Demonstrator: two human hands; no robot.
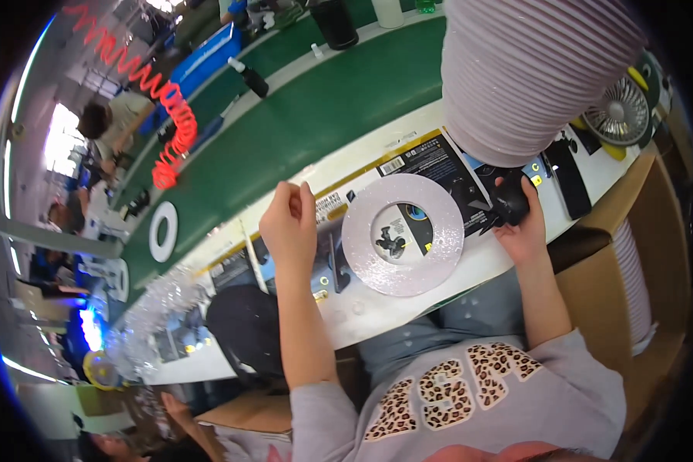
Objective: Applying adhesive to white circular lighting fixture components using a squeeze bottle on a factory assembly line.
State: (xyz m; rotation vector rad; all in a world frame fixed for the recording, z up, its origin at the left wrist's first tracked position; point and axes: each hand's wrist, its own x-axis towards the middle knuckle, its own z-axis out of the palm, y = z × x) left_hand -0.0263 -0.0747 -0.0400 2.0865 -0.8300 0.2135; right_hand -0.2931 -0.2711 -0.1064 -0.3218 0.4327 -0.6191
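Observation:
My right hand grips a black rounded plastic part with thin dark prongs on its left side, just above the table's right half. To the left, my left hand is raised over the table with its fingers curled in. Whatever those fingers may hold is hidden. Between the hands lies a shiny flat white ring, its hole showing part of a printed picture below. Under and behind it are dark printed cartons. A tall stack of white rings rises beyond my right hand.
A black phone and a small fan are at the right. A cardboard box stands beside me. Beyond the table runs a green belt carrying another white ring. Clear plastic wrap lies left. Other people work farther left.

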